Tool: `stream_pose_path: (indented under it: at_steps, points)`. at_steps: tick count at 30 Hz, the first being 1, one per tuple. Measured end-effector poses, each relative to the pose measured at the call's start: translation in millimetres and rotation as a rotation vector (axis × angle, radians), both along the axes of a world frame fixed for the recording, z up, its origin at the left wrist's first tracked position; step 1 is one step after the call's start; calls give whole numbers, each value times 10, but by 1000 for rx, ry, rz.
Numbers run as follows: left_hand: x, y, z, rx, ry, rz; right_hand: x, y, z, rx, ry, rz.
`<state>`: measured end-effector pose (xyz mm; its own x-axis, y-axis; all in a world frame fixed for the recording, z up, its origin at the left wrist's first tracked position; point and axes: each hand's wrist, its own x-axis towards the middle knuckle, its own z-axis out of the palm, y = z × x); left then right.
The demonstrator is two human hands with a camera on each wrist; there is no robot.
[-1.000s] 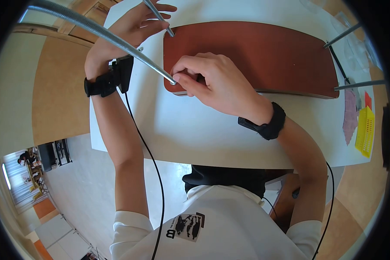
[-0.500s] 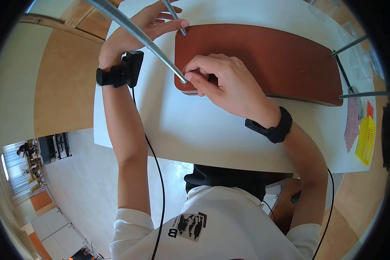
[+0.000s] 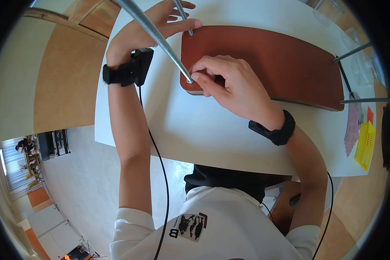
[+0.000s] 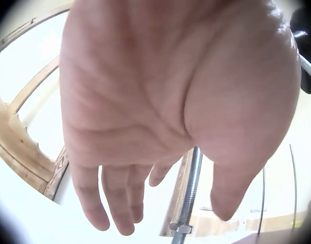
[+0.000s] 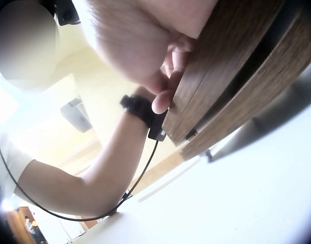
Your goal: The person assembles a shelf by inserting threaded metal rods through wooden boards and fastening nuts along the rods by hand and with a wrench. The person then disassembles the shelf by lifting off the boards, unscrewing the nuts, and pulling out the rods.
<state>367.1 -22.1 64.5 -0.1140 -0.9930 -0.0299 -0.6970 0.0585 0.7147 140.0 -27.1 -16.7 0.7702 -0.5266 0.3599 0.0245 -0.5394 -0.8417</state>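
Observation:
A reddish-brown wooden board (image 3: 281, 56) with rounded corners stands over the white table (image 3: 177, 134), a threaded metal rod at each corner. My right hand (image 3: 240, 84) is at the near left corner, its thumb and curled forefinger pinching at the foot of the near rod (image 3: 162, 43); whatever lies inside the pinch is hidden. At the far left corner my left hand (image 3: 167, 19) reaches around the far rod (image 3: 182, 15) with fingers extended, thumb by the board's edge. In the left wrist view, a hex nut (image 4: 181, 228) sits on that threaded rod (image 4: 192, 178) between thumb and fingers.
Two more rods (image 3: 362, 101) rise at the board's right end. A yellow basket (image 3: 365, 146) and a pink cloth (image 3: 352, 125) lie at the table's right edge. Clear plastic containers (image 3: 362, 54) are behind them. A black cable (image 3: 162, 173) runs from the left wrist camera.
The board, rods and both hands have shifted right and slightly down in the head view as the camera moved. The right fingers keep their pinch at the near rod's foot.

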Motion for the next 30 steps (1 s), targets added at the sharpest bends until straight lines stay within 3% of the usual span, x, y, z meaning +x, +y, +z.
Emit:
stream_pose_path:
  at_steps: [6, 8, 12, 16, 22, 26, 30]
  points:
    - [202, 34, -14, -61, -80, -28, -45, -26, -30, 8, 4, 29]
    - [289, 3, -64, -124, -252, 19, -39, -29, -31, -26, 4, 28]
    - [-39, -19, 23, -49, -177, -46, -25, -22, -1, 3, 8, 38]
    - [153, -16, -49, 25, 39, -27, 7, -13, 5, -18, -6, 39]
    - [192, 13, -44, -68, -235, 121, -47, -35, -42, -30, 4, 20]
    - [76, -31, -51, -102, -206, -23, -24, -25, 10, -23, 22, 32]
    - [153, -1, -47, -24, -152, 18, -25, -22, -23, -40, -8, 23]
